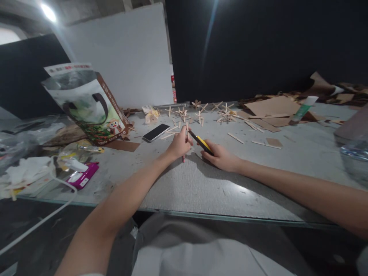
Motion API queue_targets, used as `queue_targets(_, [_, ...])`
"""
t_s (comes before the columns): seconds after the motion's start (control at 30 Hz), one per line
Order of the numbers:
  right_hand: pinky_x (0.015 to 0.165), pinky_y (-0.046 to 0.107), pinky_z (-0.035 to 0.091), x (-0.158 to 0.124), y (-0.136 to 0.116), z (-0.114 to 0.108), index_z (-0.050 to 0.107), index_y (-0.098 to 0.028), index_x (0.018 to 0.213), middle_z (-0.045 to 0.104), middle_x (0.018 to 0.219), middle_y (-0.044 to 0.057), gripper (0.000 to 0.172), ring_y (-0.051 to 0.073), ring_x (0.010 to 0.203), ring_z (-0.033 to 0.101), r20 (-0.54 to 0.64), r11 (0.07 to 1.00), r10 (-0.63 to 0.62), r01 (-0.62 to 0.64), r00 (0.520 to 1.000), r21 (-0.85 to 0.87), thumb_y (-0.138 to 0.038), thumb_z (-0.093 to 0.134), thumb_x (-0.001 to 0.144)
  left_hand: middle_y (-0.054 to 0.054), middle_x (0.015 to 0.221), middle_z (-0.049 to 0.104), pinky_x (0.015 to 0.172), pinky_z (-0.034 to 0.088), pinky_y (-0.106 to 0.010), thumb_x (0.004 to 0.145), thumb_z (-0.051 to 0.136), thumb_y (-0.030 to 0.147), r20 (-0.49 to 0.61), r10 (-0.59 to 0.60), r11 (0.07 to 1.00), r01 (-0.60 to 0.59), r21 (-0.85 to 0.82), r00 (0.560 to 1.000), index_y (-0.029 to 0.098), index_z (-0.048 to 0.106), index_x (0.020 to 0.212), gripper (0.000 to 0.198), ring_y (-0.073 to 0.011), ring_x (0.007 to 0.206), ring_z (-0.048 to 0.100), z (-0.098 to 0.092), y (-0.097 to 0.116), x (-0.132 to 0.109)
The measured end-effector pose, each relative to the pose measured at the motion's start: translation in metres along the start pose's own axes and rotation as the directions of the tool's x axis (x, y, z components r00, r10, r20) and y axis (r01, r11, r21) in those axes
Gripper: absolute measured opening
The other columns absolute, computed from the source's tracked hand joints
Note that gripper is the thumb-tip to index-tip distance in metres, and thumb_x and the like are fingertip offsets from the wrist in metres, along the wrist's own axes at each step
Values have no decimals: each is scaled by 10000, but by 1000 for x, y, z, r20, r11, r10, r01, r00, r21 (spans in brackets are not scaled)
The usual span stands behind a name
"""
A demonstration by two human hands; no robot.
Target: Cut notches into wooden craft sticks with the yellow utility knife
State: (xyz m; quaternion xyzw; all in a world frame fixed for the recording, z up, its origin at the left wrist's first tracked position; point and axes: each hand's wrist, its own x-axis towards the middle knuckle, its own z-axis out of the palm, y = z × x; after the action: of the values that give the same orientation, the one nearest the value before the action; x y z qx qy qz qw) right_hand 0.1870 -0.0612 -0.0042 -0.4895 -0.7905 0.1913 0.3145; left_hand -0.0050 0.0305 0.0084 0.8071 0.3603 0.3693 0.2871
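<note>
Bag [89, 111] stands open-topped, contents hidden; left hand [178, 146] grips wooden stick [187, 128], right hand [220, 156] grasps yellow-black cutter [204, 145].

This looks like a small craft workshop or makeshift work corner. The grey table [172, 191] is scuffed and littered with thin wooden sticks [235, 138], some joined into star-like crosses [198, 116], beside sheets of brown cardboard [273, 107] and a green-and-white tube [303, 110]. A yellow-and-black cutter [204, 145] is in use among them. Plain pale [120, 57] and black panels [258, 46] stand behind as partitions, under a rough ceiling [86, 13] with a bright lamp [48, 12].
</note>
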Motion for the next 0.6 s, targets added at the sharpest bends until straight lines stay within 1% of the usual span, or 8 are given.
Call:
queue_targets(0.1, [616, 311, 370, 1, 0, 0, 512, -201, 1084, 547, 705, -9, 264, 186, 613, 496, 0, 1000, 3, -3, 1000, -15, -407, 441, 934, 38, 682, 681, 601, 470, -232, 751, 551, 1, 4, -55, 997, 55, -48, 998, 202, 486, 1212, 507, -136, 602, 639, 5, -1, -1])
queue_targets(0.2, [629, 312, 376, 1, 0, 0, 522, -198, 1082, 574, 729, 4, 270, 190, 634, 518, 8, 1000, -5, 5, 1000, -20, -412, 445, 937, 32, 691, 688, 568, 463, -231, 735, 549, -3, 8, -82, 996, 82, -31, 997, 201, 486, 1194, 506, -133, 566, 625, 7, -1, -1])
queue_targets(0.43, [616, 308, 361, 1, 0, 1, 529, -202, 1064, 571, 702, 3, 267, 193, 627, 505, 2, 1000, -11, 11, 1000, -19, -421, 449, 934, 37, 675, 679, 589, 499, -230, 731, 566, -9, -1, -90, 996, 90, -22, 996, 215, 491, 1156, 486, -144, 612, 653, 5, 1, -2])
queue_targets(0.6, [601, 307, 354, 1, -1, 1, 530, -197, 1070, 554, 686, -7, 278, 184, 600, 485, 5, 1000, 1, -1, 1000, -21, -424, 449, 930, 26, 691, 684, 587, 496, -234, 741, 562, -12, 5, -92, 996, 92, 10, 996, 208, 487, 1147, 467, -145, 608, 649, 5, 3, -3])
